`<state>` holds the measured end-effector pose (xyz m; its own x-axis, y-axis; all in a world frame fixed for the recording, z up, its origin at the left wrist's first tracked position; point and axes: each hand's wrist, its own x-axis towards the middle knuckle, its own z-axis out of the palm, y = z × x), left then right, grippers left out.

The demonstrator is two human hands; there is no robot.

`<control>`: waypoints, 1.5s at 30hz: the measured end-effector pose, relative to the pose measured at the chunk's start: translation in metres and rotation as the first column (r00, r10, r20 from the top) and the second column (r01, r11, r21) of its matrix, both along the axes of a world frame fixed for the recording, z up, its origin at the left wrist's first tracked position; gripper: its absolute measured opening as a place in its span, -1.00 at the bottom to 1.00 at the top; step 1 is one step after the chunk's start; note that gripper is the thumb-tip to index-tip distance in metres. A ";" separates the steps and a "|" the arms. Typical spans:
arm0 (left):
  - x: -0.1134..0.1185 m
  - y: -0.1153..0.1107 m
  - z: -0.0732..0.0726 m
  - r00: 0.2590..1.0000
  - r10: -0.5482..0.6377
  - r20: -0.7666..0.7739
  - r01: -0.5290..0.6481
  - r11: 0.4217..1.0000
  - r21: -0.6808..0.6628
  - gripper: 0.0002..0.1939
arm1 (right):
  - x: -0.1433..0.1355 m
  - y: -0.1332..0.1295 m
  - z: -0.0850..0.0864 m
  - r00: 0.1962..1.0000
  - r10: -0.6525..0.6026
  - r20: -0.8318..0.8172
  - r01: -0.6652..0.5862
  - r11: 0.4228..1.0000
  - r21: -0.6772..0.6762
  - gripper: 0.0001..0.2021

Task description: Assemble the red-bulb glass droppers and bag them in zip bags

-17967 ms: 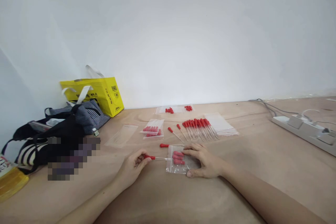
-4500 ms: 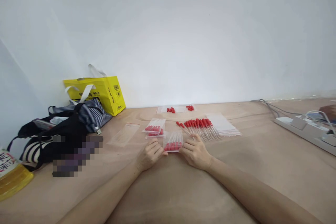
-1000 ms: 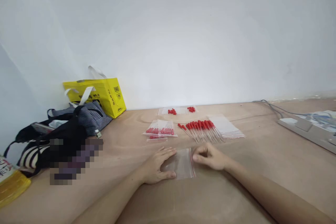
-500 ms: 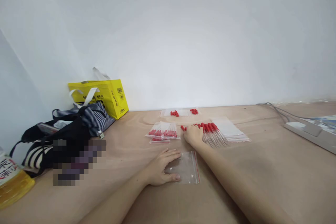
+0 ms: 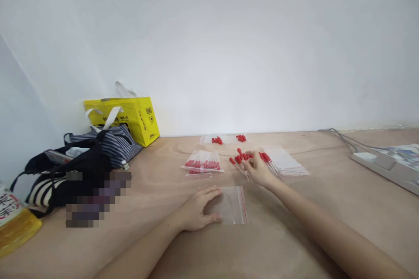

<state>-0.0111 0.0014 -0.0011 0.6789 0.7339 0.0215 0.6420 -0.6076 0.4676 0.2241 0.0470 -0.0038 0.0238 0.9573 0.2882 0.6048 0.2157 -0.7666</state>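
Observation:
My left hand (image 5: 199,210) lies flat with its fingers spread, pressing the left part of a clear zip bag (image 5: 233,205) against the table. The bag's red-striped end points right. Farther back, my right hand (image 5: 257,168) is closed around several red-bulbed droppers (image 5: 240,157), their thin clear stems slanting down past the fingertips. More droppers (image 5: 271,165) lie just right of that hand, partly on a stack of zip bags (image 5: 286,161). Filled zip bags (image 5: 203,163) with red bulbs showing through are piled to the left of my right hand.
At the back lie flat zip bags (image 5: 225,139) with red bulbs on them. On the left stand a yellow carrier bag (image 5: 144,122), a striped bag (image 5: 119,144), a black bag (image 5: 78,178) and a bottle of yellow liquid (image 5: 19,231). A power strip (image 5: 382,163) and cables are right.
My right hand has shifted right and gathered several droppers in its fingers, their bulbs now fanned out to the left. My left hand stays on the zip bag.

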 end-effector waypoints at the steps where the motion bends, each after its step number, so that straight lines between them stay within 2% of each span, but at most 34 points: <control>1: 0.000 0.000 0.001 1.000 -0.015 -0.008 0.015 1.000 -0.006 -0.35 | 0.007 -0.009 -0.004 0.978 0.067 -0.197 -0.066 0.998 0.012 -0.61; 3: 0.000 0.000 0.003 0.999 -0.029 -0.018 0.029 1.000 -0.010 -0.35 | 0.017 -0.025 -0.014 0.874 0.140 -0.466 -0.142 0.989 0.031 -0.41; 6: 0.000 0.000 0.004 1.000 -0.017 -0.023 0.017 1.000 -0.003 -0.35 | 0.026 -0.042 -0.025 0.764 0.108 -0.636 -0.111 0.993 0.035 -0.32; 10: -0.001 0.000 0.002 0.999 -0.011 -0.038 0.011 1.000 0.003 -0.35 | 0.023 -0.048 -0.031 0.689 0.075 -0.721 -0.058 0.997 0.049 -0.39; 16: 0.001 0.002 -0.004 0.999 -0.012 -0.040 0.013 0.999 0.034 -0.34 | 0.000 -0.050 -0.035 0.656 0.030 -0.754 -0.036 0.999 0.008 -0.47; 19: 0.004 0.003 -0.007 1.000 -0.011 -0.026 0.013 0.998 0.054 -0.32 | -0.007 -0.053 -0.038 0.641 0.011 -0.768 -0.078 0.996 -0.051 -0.49; 21: 0.006 0.003 -0.009 1.000 0.008 0.002 -0.008 0.998 0.061 -0.29 | -0.009 -0.054 -0.040 0.668 0.032 -0.743 -0.120 0.991 -0.065 -0.53; 23: 0.008 0.002 -0.010 0.999 0.020 0.042 -0.023 0.997 0.072 -0.27 | -0.008 -0.054 -0.040 0.735 0.082 -0.673 -0.164 0.985 -0.058 -0.57; 27: 0.009 0.001 -0.010 0.998 0.013 0.068 -0.017 0.998 0.065 -0.30 | 0.002 -0.053 -0.033 0.864 0.246 -0.439 -0.309 0.948 -0.078 -0.66; 32: 0.009 0.002 -0.012 0.997 0.016 0.072 -0.021 0.997 0.070 -0.33 | 0.009 -0.059 -0.020 0.862 0.501 -0.078 -0.504 0.864 -0.008 -0.76; 34: 0.009 0.003 -0.013 0.998 0.020 0.056 -0.024 0.997 0.073 -0.33 | 0.008 -0.061 -0.019 0.848 0.529 0.024 -0.529 0.849 -0.005 -0.75; 36: 0.009 0.003 -0.013 0.999 0.019 0.047 -0.022 0.997 0.072 -0.33 | 0.008 -0.058 -0.018 0.840 0.541 0.049 -0.540 0.841 -0.034 -0.76; 38: 0.010 0.004 -0.012 0.999 0.007 0.049 -0.010 0.998 0.064 -0.34 | 0.011 -0.049 -0.016 0.877 0.476 0.069 -0.469 0.878 -0.099 -0.79; 39: 0.009 0.004 -0.012 0.999 0.004 0.051 -0.007 0.998 0.061 -0.34 | 0.013 -0.042 -0.014 0.908 0.409 0.094 -0.395 0.909 -0.135 -0.81; 40: 0.009 0.004 -0.011 0.999 0.007 0.052 -0.010 0.998 0.061 -0.35 | 0.015 -0.034 -0.011 0.952 0.269 0.145 -0.250 0.959 -0.137 -0.84; 41: 0.008 0.004 -0.011 0.999 0.013 0.050 -0.016 0.998 0.062 -0.35 | 0.016 -0.025 -0.008 0.971 0.163 0.176 -0.144 0.983 -0.116 -0.87; 43: 0.005 0.004 -0.009 0.999 0.020 0.043 -0.023 0.997 0.069 -0.37 | 0.015 -0.006 -0.001 0.975 0.004 0.220 0.013 0.997 -0.075 -0.88; 45: 0.001 0.004 -0.007 1.000 0.011 0.029 -0.012 0.998 0.057 -0.36 | 0.007 0.011 0.004 0.956 -0.128 0.264 0.147 0.987 -0.056 -0.86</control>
<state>-0.0104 0.0053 -0.0084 0.6690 0.7386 0.0830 0.6359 -0.6266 0.4506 0.2312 0.0575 0.0005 0.0909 0.9690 0.2299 0.8042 0.0648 -0.5908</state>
